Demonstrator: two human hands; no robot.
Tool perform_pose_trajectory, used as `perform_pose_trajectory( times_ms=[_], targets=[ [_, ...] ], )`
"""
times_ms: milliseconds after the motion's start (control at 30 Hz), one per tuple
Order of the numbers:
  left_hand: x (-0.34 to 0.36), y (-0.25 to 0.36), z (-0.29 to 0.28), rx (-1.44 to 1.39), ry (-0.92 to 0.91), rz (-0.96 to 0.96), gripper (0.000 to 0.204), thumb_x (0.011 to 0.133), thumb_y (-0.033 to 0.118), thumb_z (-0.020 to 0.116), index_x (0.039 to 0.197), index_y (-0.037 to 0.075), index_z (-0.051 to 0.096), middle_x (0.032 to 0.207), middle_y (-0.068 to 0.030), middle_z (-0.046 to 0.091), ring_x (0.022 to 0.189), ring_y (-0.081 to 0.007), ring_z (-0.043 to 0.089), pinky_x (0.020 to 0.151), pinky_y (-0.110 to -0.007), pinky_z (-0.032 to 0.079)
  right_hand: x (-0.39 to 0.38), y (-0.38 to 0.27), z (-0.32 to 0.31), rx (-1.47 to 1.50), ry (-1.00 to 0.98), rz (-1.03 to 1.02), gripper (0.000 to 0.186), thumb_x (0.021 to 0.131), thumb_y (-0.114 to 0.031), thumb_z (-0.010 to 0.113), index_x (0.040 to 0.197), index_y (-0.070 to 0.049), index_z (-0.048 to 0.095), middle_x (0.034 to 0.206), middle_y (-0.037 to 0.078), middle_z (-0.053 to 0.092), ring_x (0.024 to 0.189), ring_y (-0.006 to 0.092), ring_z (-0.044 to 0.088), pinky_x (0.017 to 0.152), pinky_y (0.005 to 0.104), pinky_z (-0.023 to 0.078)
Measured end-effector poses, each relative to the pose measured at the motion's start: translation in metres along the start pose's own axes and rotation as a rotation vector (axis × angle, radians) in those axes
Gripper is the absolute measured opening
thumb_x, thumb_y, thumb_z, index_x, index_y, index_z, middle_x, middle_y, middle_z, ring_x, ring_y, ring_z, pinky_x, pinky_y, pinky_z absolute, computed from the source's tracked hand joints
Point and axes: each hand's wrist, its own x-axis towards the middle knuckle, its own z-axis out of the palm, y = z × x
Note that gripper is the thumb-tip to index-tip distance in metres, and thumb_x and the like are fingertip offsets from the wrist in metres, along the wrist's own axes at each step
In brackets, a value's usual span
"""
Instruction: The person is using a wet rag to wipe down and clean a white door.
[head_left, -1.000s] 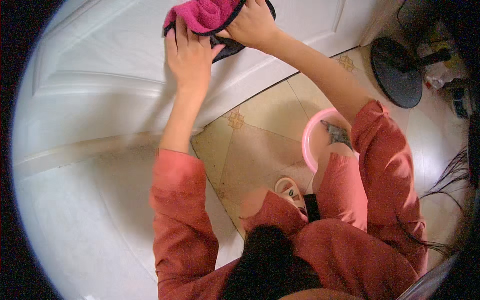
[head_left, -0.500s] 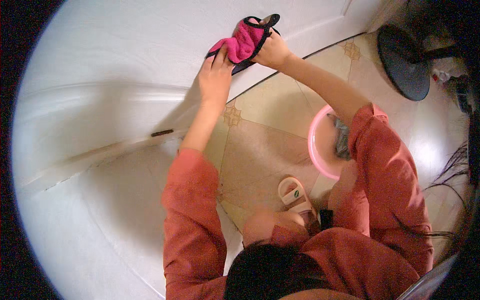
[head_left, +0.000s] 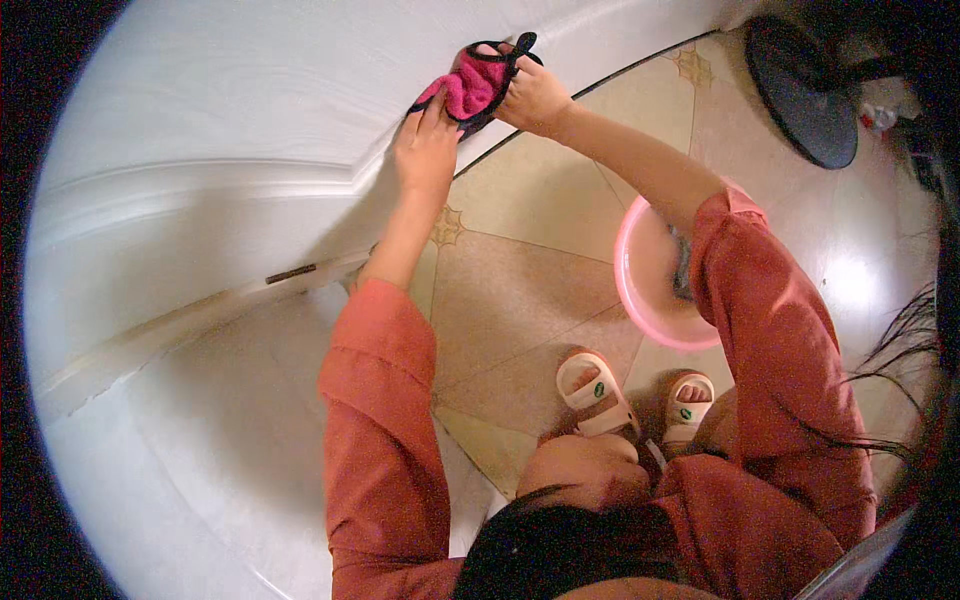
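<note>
Both hands had slid the pink cloth point(head_left: 472, 88) lower down the white door point(head_left: 230, 150), right hand point(head_left: 535, 95) gripping it, left hand point(head_left: 428, 150) apparently pressing its edge flat, pink basin point(head_left: 640, 290) close below.

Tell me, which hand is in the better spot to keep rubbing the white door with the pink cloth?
Probably the right hand: it grips the pink cloth at its black-edged end, bunched against the white door. The left hand only touches the cloth's lower corner with its fingertips, resting flat on the door.
</note>
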Motion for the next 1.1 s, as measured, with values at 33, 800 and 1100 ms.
perform_pose_trajectory(
  times_ms=[33, 800, 1100],
  targets=[
    [-0.001, -0.001, 0.007, 0.000, 0.000, -0.002, 0.052, 0.083, 0.038, 0.056, 0.131, 0.019, 0.047, 0.137, 0.0056, 0.045, 0.125, -0.0045, 0.036, 0.099, -0.028, 0.028, 0.005, -0.001, 0.005, 0.050, -0.103, -0.012, 0.046, 0.080, -0.034, 0.053, 0.122, -0.014, 0.054, 0.127, 0.003, 0.050, 0.133, 0.0271, 0.029, 0.108, 0.0426, 0.025],
    [-0.014, -0.004, 0.052, 0.001, -0.246, -0.103, 0.043, 0.093, 0.029, 0.038, 0.135, 0.022, 0.042, 0.148, 0.0073, 0.028, 0.135, -0.0085, 0.023, 0.106, -0.030, 0.021, 0.001, -0.009, -0.001, -0.079, -0.045, -0.224, 0.018, 0.079, -0.025, 0.053, 0.092, -0.015, 0.060, 0.101, 0.000, 0.056, 0.115, 0.0183, 0.044, 0.108, 0.0364, 0.027],
    [-0.018, 0.009, 0.091, 0.632, -0.056, 0.200, 0.044, 0.095, 0.011, 0.031, 0.138, 0.005, 0.030, 0.150, -0.0006, 0.021, 0.137, -0.0103, 0.015, 0.111, -0.027, 0.017, -0.032, -0.005, 0.027, -0.205, -0.278, -0.223, 0.027, 0.083, -0.029, 0.050, 0.105, -0.018, 0.062, 0.115, -0.007, 0.053, 0.122, 0.0144, 0.036, 0.112, 0.0374, 0.018]
  ],
)
